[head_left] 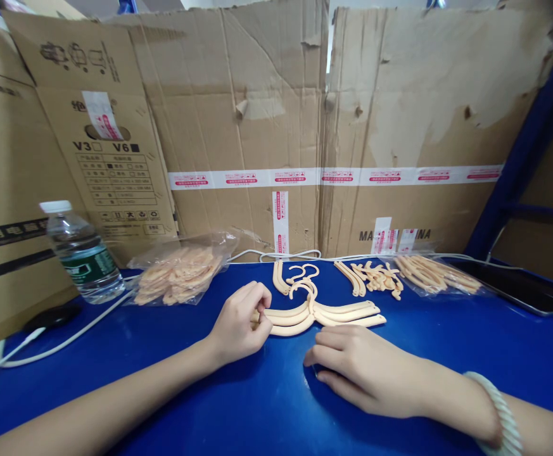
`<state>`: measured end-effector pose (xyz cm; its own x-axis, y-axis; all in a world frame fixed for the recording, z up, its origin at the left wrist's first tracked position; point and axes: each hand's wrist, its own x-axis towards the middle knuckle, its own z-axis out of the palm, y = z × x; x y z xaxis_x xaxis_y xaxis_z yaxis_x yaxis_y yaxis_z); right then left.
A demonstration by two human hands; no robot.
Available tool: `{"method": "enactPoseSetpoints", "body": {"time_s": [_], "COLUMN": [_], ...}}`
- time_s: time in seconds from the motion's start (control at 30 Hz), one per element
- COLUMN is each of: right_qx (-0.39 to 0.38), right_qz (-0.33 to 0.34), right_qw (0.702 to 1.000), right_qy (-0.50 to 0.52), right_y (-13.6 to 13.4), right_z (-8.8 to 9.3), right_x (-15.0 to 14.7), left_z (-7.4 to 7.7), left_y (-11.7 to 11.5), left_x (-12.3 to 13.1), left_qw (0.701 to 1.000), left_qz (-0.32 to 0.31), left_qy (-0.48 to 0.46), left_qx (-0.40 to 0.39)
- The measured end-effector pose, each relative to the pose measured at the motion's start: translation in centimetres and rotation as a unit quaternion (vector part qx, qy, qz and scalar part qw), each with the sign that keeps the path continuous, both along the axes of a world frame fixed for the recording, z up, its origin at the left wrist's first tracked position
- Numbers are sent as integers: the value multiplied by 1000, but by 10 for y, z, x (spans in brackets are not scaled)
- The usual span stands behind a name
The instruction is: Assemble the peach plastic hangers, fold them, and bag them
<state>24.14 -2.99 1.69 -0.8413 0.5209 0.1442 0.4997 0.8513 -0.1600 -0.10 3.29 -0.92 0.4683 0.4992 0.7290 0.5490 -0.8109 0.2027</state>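
Note:
Several cream plastic folding hangers (290, 321) lie stacked on the blue tabletop, their hooks pointing away from me. My left hand (242, 322) is closed at the left ends of the hangers, thumb against curled fingers, and covers those ends. Just in front of the stack, my right hand (364, 367) rests on the table with loosely bent fingers, thumb apart, nothing visible in it. Behind the hangers are loose hanger arms (280, 278) on the left, more hanger arms (351, 279) on the right, and a pile of small hooks (379, 277).
A clear bag of cream pieces (181, 269) lies at the left, another bag (440, 275) at the right beside a dark flat device (523, 288). A water bottle (83, 253) stands far left near a white cable (67, 345). Cardboard sheets (247, 133) wall the back.

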Motion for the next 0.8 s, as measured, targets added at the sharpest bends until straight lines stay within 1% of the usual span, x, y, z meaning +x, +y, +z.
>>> {"method": "enactPoseSetpoints", "body": {"time_s": [0.47, 0.8], "right_qx": [-1, 3], "right_qz": [1, -2], "right_qw": [1000, 1000], "right_qy": [4, 1], "right_y": [0, 0], "right_z": [1, 0], "right_x": [0, 0], "left_z": [2, 4], "left_y": [-1, -1], "left_x": [0, 0], "left_qw": [1000, 1000], "left_qz": [-13, 1], "left_qy": [3, 1], "left_qx": [-7, 19]}}
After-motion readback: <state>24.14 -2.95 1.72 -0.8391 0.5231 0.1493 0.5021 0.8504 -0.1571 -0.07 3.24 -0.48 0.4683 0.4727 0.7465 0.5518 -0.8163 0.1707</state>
